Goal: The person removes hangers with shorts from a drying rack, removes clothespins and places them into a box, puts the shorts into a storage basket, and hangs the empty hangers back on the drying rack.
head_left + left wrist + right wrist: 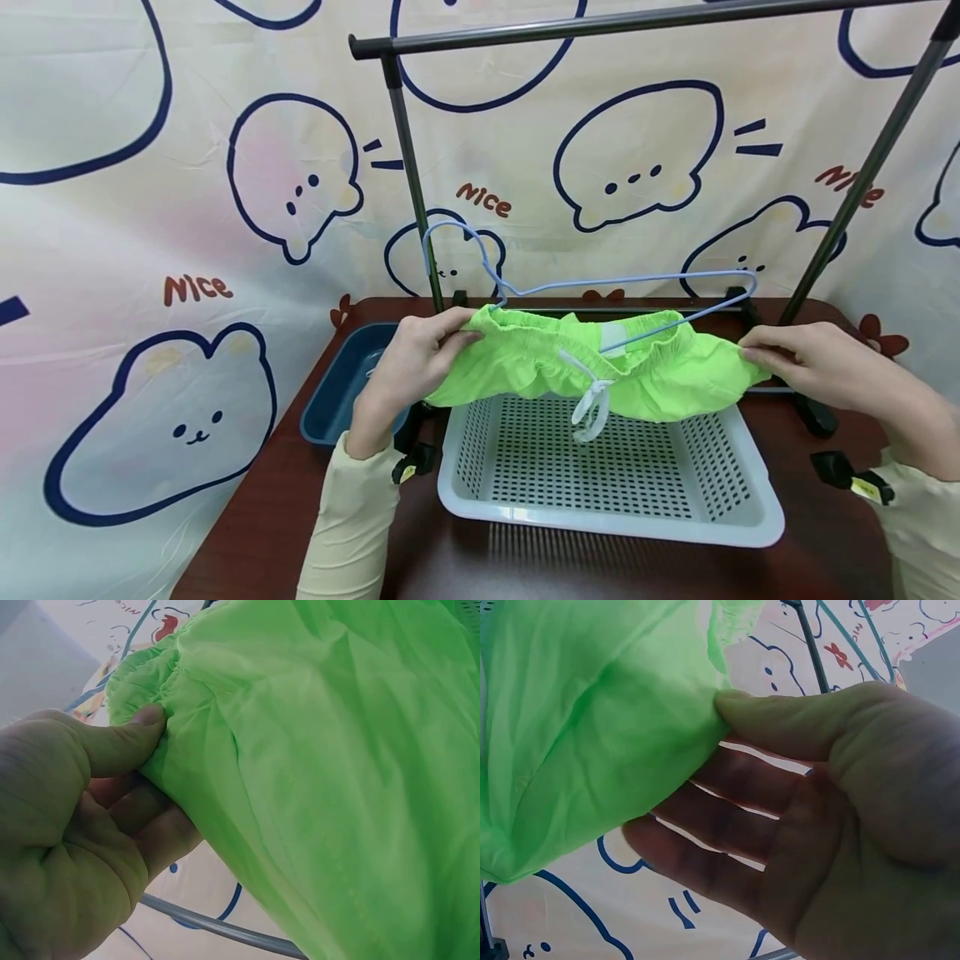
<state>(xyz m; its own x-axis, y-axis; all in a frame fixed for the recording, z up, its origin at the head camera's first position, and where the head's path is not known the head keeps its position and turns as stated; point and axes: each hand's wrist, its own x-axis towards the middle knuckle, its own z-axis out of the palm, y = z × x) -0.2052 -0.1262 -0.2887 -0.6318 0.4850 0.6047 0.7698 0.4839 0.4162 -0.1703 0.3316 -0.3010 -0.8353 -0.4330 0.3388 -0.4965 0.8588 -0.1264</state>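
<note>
Bright green shorts (660, 387) with a gathered elastic waistband and a white drawstring (592, 400) tied in a bow stretch between both hands. My left hand (416, 358) pinches the waistband's left end between thumb and fingers; the left wrist view shows the thumb on the green cloth (315, 750). At the other side, my right hand (821, 358) pinches the shorts' right edge, its thumb on the near face in the right wrist view. A blue wire hanger (637, 279) lies partly inside the waist opening. Its hook points left, and its right end sticks out above the cloth.
Below the shorts stands a white perforated basket (611, 521) on the dark brown table (442, 562). A dark blue bin (322, 421) sits to the left, partly behind my left forearm. A metal clothes rack (600, 27) rises behind, before a cartoon-printed backdrop.
</note>
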